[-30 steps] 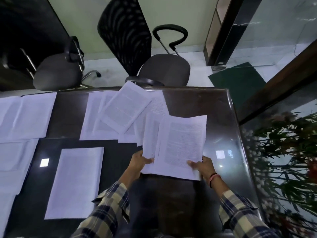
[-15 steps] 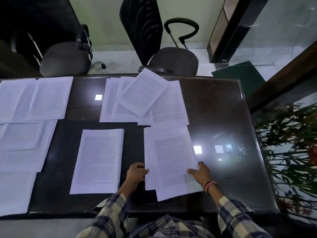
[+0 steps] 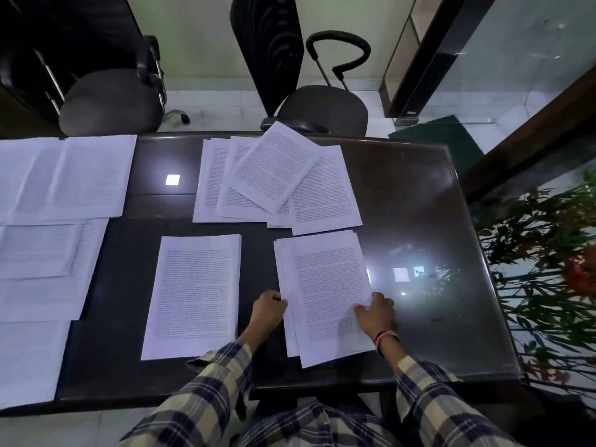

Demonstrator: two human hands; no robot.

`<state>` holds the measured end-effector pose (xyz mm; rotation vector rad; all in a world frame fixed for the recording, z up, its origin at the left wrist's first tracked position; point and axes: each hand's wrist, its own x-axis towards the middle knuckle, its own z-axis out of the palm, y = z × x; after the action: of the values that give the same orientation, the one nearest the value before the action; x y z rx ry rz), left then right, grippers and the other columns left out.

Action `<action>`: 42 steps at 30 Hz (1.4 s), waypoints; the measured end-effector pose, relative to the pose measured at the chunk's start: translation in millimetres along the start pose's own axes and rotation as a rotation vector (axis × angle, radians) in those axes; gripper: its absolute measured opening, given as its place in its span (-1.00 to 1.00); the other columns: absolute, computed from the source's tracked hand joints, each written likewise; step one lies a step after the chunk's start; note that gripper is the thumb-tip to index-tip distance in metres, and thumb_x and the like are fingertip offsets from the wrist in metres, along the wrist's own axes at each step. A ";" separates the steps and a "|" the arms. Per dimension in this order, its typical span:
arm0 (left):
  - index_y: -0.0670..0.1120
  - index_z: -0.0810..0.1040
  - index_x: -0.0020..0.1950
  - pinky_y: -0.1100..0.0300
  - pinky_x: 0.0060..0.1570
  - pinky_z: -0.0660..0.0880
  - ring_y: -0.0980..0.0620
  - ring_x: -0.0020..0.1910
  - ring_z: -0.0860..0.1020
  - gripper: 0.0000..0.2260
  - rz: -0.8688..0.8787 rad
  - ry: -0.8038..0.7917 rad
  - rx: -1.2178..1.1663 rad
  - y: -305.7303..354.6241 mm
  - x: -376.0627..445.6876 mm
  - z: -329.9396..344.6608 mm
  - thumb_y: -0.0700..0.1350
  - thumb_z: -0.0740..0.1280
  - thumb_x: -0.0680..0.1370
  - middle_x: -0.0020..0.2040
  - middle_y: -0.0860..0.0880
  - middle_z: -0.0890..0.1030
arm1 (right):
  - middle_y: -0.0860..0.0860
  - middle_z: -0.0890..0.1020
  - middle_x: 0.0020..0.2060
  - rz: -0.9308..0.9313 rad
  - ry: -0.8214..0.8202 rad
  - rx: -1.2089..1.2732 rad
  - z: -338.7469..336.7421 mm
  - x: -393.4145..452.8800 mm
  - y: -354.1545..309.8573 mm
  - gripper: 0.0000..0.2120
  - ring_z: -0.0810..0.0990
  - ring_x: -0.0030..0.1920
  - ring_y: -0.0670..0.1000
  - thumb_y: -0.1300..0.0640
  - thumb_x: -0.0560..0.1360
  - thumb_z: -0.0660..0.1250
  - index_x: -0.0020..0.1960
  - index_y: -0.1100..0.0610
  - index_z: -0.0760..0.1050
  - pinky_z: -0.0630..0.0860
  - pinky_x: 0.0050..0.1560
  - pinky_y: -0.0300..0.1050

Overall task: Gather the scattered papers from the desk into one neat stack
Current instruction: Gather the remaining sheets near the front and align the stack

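Left hand: the left hand [image 3: 269,309] lies near the front edge of the worktop, with its fingers [image 3: 278,297] curled against the left edge of the small pile of white printed sheets [image 3: 325,295]; whether they pinch the paper or only push it, I cannot tell.
Right hand: the right hand [image 3: 375,312] rests on the right edge of the same pile, fingers quite straight and spread, thumb on the top sheet. It seems to press the pile flat, so the sheets do not slide.
Pile in hand: it lies on the dark glossy worktop [image 3: 419,240] near the front edge, right of the middle. The sheets are still a little fanned at the bottom, so I judge the two hands are squaring it from both sides.
Neat stack: a second white stack of printed pages [image 3: 195,295] lies just beside, to the left, apart from the hands.
Far papers: a loose overlapping group of white sheets [image 3: 277,182] lies by the far edge, one sheet tilted on top. More white sheets [image 3: 61,179] cover the left side up to the far left corner.
Progress: early, I think; most papers are not yet gathered.
Beyond: two dark office chairs [image 3: 322,108] stand behind the far edge.
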<state>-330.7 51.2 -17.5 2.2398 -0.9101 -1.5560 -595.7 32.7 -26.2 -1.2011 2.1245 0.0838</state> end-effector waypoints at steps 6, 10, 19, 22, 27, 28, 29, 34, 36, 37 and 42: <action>-0.12 0.45 0.38 0.00 0.22 0.58 -0.05 0.21 0.59 -0.65 0.043 -0.105 -0.148 10.0 -7.2 17.1 -0.20 0.39 0.61 0.27 -0.04 0.59 | 0.14 0.44 0.27 -0.099 -0.163 0.134 7.3 4.2 -21.1 -0.50 0.49 0.28 0.21 -0.06 0.55 0.39 0.39 0.12 0.35 0.50 0.33 0.12; -0.08 0.48 0.32 0.06 0.11 0.64 0.00 0.15 0.65 -0.71 0.110 -0.136 -0.263 10.5 -11.4 10.2 -0.25 0.39 0.62 0.23 -0.04 0.64 | 0.07 0.58 0.24 -0.052 -0.194 0.429 2.4 26.3 -9.2 -0.30 0.59 0.19 0.14 -0.24 0.30 0.54 0.30 0.09 0.47 0.57 0.29 0.16; -0.05 0.61 0.18 0.10 0.02 0.67 0.01 0.03 0.73 -0.71 0.373 -0.075 -0.303 57.9 -22.7 -33.1 -0.33 0.45 0.53 0.04 -0.01 0.75 | 0.03 0.72 0.12 -0.436 -0.330 0.860 -85.8 18.2 -57.4 -0.70 0.68 0.17 0.12 0.25 0.50 0.49 0.22 0.15 0.63 0.64 0.14 0.02; -0.03 0.61 0.11 0.26 -0.12 0.64 0.19 -0.09 0.71 -0.72 0.454 0.046 -0.326 88.2 -24.8 -45.7 -0.34 0.48 0.52 -0.04 0.11 0.73 | 0.04 0.73 0.09 -0.592 -0.232 0.838 -103.7 14.6 -80.1 -0.75 0.70 0.12 0.04 0.29 0.53 0.44 0.21 0.21 0.63 0.65 0.10 -0.11; -0.08 0.63 0.05 0.33 -0.21 0.58 0.31 -0.24 0.64 -0.81 0.504 0.197 -0.347 113.1 -23.3 -53.4 -0.30 0.51 0.51 -0.13 0.05 0.70 | 0.14 0.73 -0.06 -0.640 -0.160 0.895 -109.8 7.0 -100.7 -0.86 0.67 -0.06 -0.01 0.36 0.54 0.42 0.09 0.28 0.64 0.63 0.00 -0.12; -0.06 0.64 0.04 0.35 -0.21 0.56 0.32 -0.24 0.63 -0.79 0.511 0.210 -0.338 113.0 -23.0 -53.4 -0.31 0.51 0.50 -0.12 0.04 0.70 | 0.15 0.72 -0.12 -0.634 -0.153 0.888 -108.1 7.7 -100.5 -0.89 0.65 -0.11 -0.02 0.35 0.53 0.43 0.05 0.27 0.64 0.61 -0.04 -0.11; -0.06 0.65 0.06 0.35 -0.20 0.56 0.31 -0.22 0.64 -0.78 0.519 0.211 -0.338 113.3 -24.4 -53.7 -0.31 0.52 0.50 -0.09 0.02 0.71 | 0.18 0.71 -0.15 -0.630 -0.147 0.875 -107.0 8.0 -99.8 -0.91 0.64 -0.13 -0.02 0.34 0.52 0.44 0.02 0.26 0.65 0.60 -0.06 -0.07; -0.17 0.68 0.09 0.34 -0.18 0.55 0.16 -0.12 0.68 -0.79 0.548 0.177 -0.485 129.0 -36.3 -61.4 -0.16 0.56 0.50 -0.07 0.03 0.74 | 0.04 0.76 -0.07 -0.648 -0.151 0.914 -118.7 1.2 -105.3 -0.82 0.71 -0.06 -0.06 0.27 0.48 0.51 0.08 0.17 0.70 0.60 -0.02 -0.15; -0.23 0.63 0.00 0.34 -0.19 0.50 0.14 -0.18 0.60 -0.72 0.601 0.196 -0.573 141.3 -43.2 -66.7 -0.01 0.50 0.54 -0.16 0.01 0.65 | 0.04 0.75 -0.02 -0.711 -0.163 0.945 -132.9 -4.0 -116.2 -0.81 0.71 0.01 -0.02 0.26 0.47 0.53 0.08 0.17 0.69 0.62 0.01 -0.16; -0.28 0.57 -0.07 0.35 -0.20 0.45 0.13 -0.21 0.53 -0.63 0.622 0.203 -0.619 148.5 -46.0 -68.3 0.06 0.45 0.55 -0.21 -0.03 0.56 | 0.06 0.74 0.01 -0.744 -0.158 0.941 -139.0 -5.4 -121.7 -0.80 0.70 0.04 0.01 0.25 0.46 0.54 0.08 0.17 0.69 0.63 0.04 -0.12; -0.34 0.42 -0.23 0.27 -0.28 0.39 0.09 -0.30 0.40 -0.54 0.592 0.299 -0.635 179.0 -49.3 -66.1 0.02 0.43 0.59 -0.32 -0.06 0.43 | 0.07 0.72 -0.07 -0.812 -0.161 0.831 -153.5 -7.0 -140.1 -0.84 0.68 0.01 0.19 0.13 0.45 0.57 0.01 0.10 0.70 0.61 0.03 0.08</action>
<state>-342.9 -64.0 141.9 1.5103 -0.7527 -1.0103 -565.8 -98.8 132.0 -1.3334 1.1645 -0.9260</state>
